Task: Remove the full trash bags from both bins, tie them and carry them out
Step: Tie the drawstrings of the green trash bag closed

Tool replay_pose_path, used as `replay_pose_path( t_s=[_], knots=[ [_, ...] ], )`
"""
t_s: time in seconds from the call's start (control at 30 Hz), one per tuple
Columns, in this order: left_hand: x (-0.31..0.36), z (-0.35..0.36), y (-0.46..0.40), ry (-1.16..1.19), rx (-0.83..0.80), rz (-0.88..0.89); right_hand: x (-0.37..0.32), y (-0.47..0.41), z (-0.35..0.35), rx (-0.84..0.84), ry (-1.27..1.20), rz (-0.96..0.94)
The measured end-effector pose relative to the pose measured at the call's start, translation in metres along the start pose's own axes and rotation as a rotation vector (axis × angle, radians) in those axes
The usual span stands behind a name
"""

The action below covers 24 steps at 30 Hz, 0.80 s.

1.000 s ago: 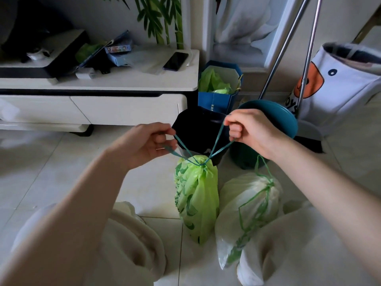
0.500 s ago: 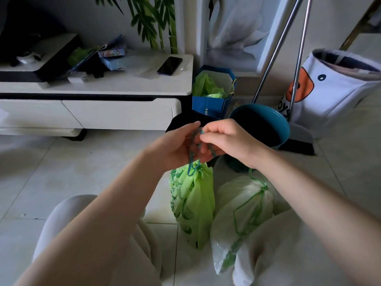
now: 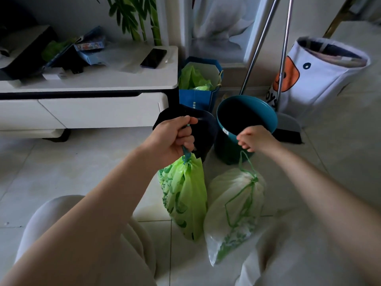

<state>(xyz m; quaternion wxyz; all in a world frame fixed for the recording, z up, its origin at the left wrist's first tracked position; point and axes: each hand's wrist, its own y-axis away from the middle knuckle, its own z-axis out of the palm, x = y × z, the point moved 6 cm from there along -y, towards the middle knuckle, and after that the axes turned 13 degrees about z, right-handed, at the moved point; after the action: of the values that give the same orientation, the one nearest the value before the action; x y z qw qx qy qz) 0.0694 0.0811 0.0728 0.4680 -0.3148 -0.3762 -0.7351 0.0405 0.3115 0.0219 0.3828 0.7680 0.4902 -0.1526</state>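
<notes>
Two tied bags stood on the tiled floor before the bins.
The left hand (image 3: 173, 139) gripped the bright green plastic bag's (image 3: 185, 199) teal drawstring; the right hand (image 3: 254, 139) pinched the pale translucent bag's (image 3: 235, 209) green cord, fingertips blurred, beside the round teal bin (image 3: 228, 147), the black bin (image 3: 203, 124) half hidden.

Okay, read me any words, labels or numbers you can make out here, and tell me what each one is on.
"OYS", partly hidden behind the broom handle: white fabric bin.
Printed characters, too small to read: blue paper bag.
Sticker, too small to read: teal bin.
</notes>
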Motion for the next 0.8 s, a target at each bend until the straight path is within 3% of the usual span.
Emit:
replay_pose_path(
  t_s=[0.1,0.3,0.47,0.6,0.8],
  knots=[
    [0.002,0.001,-0.002,-0.072,-0.027,0.0,0.04,-0.017,-0.002,0.044,0.352,0.115],
    [-0.001,0.007,-0.002,-0.165,-0.056,-0.022,0.062,-0.013,0.024,-0.169,0.371,0.123],
    [-0.004,0.01,-0.001,-0.204,-0.078,-0.025,0.045,0.0,0.027,-0.143,0.254,-0.071],
    [-0.007,0.013,0.001,-0.233,-0.103,-0.027,0.033,0.038,0.034,-0.288,0.14,-0.178],
    [-0.011,0.013,-0.001,-0.296,-0.095,-0.007,0.054,0.084,0.052,-0.329,0.737,-0.518]
  ],
)
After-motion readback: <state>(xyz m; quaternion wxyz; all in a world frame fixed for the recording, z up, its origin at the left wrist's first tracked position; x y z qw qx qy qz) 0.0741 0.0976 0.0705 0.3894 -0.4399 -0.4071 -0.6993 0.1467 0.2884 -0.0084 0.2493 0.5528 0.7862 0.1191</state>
